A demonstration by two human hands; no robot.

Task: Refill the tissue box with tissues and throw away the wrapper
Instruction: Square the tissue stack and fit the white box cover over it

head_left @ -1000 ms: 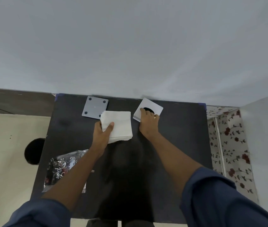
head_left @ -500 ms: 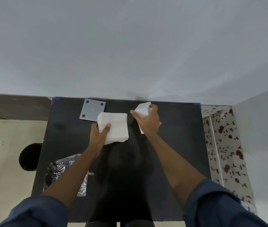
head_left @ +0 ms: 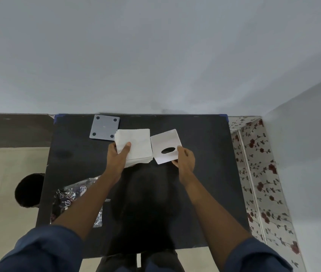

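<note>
Floor: pale tan, left of the table, with a round dark object [head_left: 29, 190] partly tucked behind the table's left edge
Table [head_left: 204, 193]: black top, pushed against a grey wall
Wrapper [head_left: 73, 201]: crinkled clear-and-dark plastic with pale script lettering, lying flat on the table's near left part, partly under the left forearm
Grey plate [head_left: 104, 127]: square, four dark dots at its corners, lying flat near the table's far edge, just left of the tissues
Left hand [head_left: 116, 160]: clamped on the tissues, thumb on top, fingers beneath the near left corner
Tissues [head_left: 136, 146]: white square stack, its edges slightly fanned; whether it rests on the table or is lifted, cannot tell
Tissue box [head_left: 165, 144]: white square face with a dark oval opening, just right of the stack, edges nearly touching
Right hand [head_left: 185, 160]: pinching the box at its near right corner
Far right: floral-patterned surface [head_left: 261, 173] with dark red roses beside the table
</note>
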